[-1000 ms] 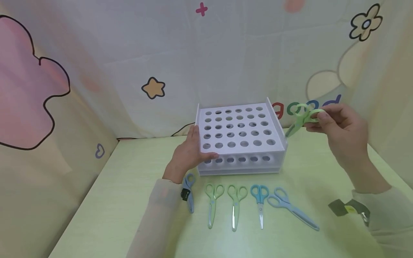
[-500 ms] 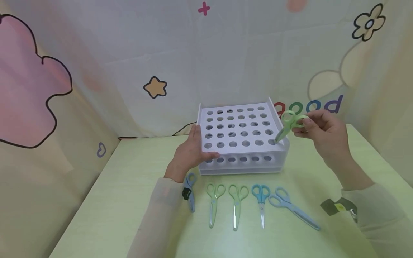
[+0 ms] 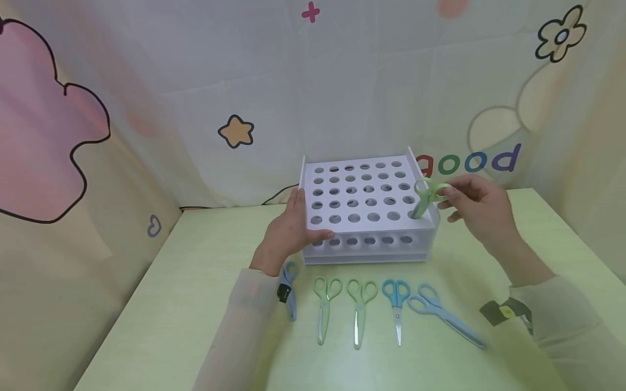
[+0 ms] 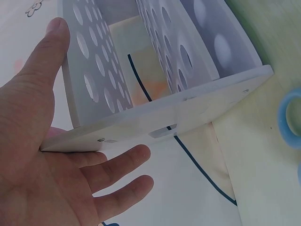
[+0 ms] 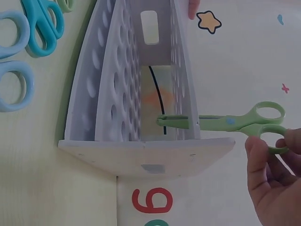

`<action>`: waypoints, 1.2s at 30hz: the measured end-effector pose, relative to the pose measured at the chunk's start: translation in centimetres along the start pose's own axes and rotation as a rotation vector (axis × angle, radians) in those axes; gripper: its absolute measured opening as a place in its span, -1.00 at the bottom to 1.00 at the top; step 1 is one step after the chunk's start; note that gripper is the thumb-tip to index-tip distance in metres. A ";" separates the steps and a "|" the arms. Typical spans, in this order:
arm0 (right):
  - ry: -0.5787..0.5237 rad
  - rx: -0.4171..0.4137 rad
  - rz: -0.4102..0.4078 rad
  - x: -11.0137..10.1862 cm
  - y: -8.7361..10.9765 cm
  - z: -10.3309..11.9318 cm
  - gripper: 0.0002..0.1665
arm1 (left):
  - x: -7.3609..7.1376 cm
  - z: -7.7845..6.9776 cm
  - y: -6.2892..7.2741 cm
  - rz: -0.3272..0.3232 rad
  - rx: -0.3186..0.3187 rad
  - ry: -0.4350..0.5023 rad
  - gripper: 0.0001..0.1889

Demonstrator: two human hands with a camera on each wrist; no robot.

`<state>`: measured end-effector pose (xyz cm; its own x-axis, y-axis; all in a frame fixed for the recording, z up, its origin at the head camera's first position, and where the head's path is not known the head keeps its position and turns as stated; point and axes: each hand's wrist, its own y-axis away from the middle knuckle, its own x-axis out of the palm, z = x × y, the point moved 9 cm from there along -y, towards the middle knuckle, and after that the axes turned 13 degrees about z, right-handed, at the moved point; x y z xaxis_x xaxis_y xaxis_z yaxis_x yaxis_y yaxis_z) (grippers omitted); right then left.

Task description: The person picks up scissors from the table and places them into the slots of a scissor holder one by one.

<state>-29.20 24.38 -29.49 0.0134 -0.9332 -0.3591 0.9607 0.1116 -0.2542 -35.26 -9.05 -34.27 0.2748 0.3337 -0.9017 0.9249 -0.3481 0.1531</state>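
A white rack (image 3: 362, 226) with rows of round holes stands towards the back of the table. My left hand (image 3: 288, 228) rests on its front left corner, thumb over the top's front edge; straight fingers lie along the outer side panel (image 4: 197, 103). With my right hand (image 3: 481, 209) I pinch one handle loop of light green scissors (image 3: 426, 196), held handles up. Their blades point down into the front right hole. In the right wrist view the blade tips (image 5: 176, 122) show below the top plate, inside the rack.
In front of the rack lie light blue scissors (image 3: 290, 304) partly behind my left wrist strap, two green scissors (image 3: 324, 307), teal-handled scissors (image 3: 398, 315) and angled light blue scissors (image 3: 452, 320). A printed curtain (image 3: 342, 98) hangs right behind the table (image 3: 220, 244).
My right hand has moved left and slightly down with the green scissors, from beside the rack to its front right hole, where the tips now go in. My left hand keeps its place.
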 end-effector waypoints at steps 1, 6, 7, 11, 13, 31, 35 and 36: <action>0.040 0.038 0.001 0.0 0.0 -0.4 -0.71 | 0.0 0.0 0.0 -0.001 0.002 0.003 0.33; 0.139 0.152 0.013 0.2 0.0 -1.6 -0.58 | 0.1 -0.1 0.1 -0.003 0.001 0.003 0.33; 0.153 0.164 0.017 0.2 0.0 -1.7 -0.57 | 0.2 -0.1 0.1 -0.002 -0.002 0.000 0.34; 0.201 0.180 0.048 0.4 -0.2 -1.7 -0.52 | 0.2 -0.1 0.1 0.001 -0.007 -0.008 0.34; 0.217 0.182 0.070 0.6 -0.3 -1.7 -0.50 | 0.2 -0.1 0.1 -0.002 -0.010 -0.010 0.34; 0.325 0.262 0.277 1.4 2.9 -5.5 -0.54 | -0.1 -0.1 0.1 0.009 -0.005 0.011 0.35; 0.366 0.271 0.456 3.6 4.3 -7.1 -0.65 | -0.1 -0.1 0.1 0.009 -0.001 0.015 0.35; 0.374 0.265 0.493 4.3 4.7 -7.4 -0.68 | -0.1 -0.1 0.1 0.007 0.000 0.017 0.35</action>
<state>-26.70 23.44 -38.87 0.4163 -0.6081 -0.6759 0.9032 0.3621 0.2306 -35.17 -9.04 -34.13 0.2859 0.3457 -0.8937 0.9228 -0.3509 0.1595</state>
